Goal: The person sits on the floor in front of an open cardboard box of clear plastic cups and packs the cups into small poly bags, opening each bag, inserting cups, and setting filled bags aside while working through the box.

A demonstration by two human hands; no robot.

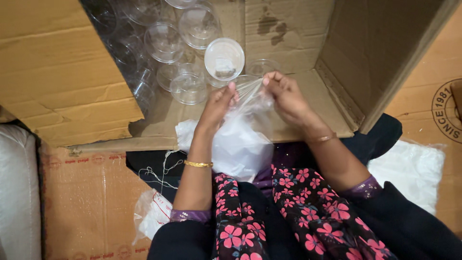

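Note:
My left hand [219, 103] and my right hand [284, 94] both pinch the top of a thin clear plastic bag [240, 144] and pull its mouth apart between them. The bag hangs down into my lap over a flowered garment. Just beyond my fingers, inside an open cardboard box [298, 38] lying on its side, sit several clear plastic cups [187, 89], some stacked, one showing its round base [224, 58].
A large cardboard flap [57, 72] covers the left. A white plastic sack [414, 168] lies at the right, a crumpled bag with red print [151, 214] at my left knee. Loose string [159, 173] trails over flattened cardboard [86, 202]. A white padded edge [17, 192] borders the far left.

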